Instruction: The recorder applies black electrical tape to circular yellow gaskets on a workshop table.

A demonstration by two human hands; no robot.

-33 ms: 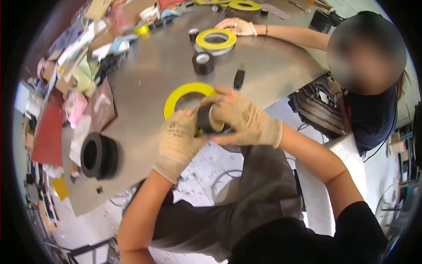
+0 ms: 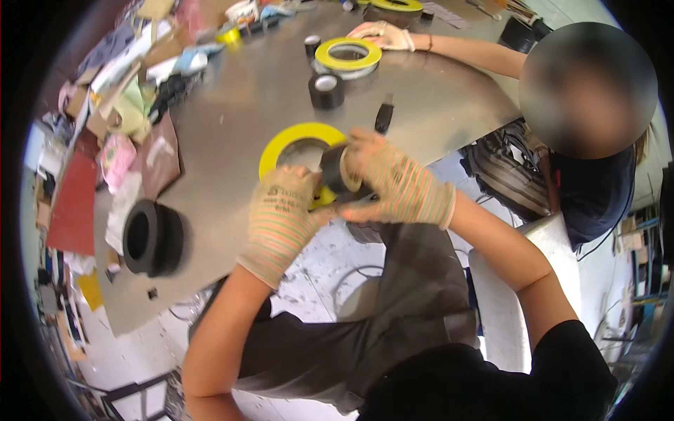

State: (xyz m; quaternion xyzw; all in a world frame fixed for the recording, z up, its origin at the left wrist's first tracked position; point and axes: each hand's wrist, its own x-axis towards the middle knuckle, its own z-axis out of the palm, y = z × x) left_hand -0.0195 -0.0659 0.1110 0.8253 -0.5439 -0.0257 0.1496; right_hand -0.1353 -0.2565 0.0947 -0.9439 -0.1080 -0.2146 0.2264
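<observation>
Both my hands wear knitted gloves with coloured stripes and meet over the table's near edge. My left hand [image 2: 284, 221] is closed on the near rim of a flat yellow ring [image 2: 281, 144]; its fingertips are partly hidden. My right hand [image 2: 404, 182] has its fingers curled round a roll of black tape [image 2: 331, 170], which stands on its side against the ring's right part and covers some of it. Past the ring lies a black-handled blade tool [image 2: 383, 116]. A second black tape roll [image 2: 326, 95] sits farther off.
The metal table [image 2: 217, 161] carries stacked yellow and white rings [image 2: 349, 55], with a co-worker's gloved hand [image 2: 381, 35] beside them. Large black rings [image 2: 153, 238] stand near the left edge. Scraps and cloth [image 2: 130, 105] pile along the far left. A co-worker sits at right.
The view has shifted slightly. My right hand and the black tape roll have moved a little away from my left hand, and more of the yellow ring shows between them.
</observation>
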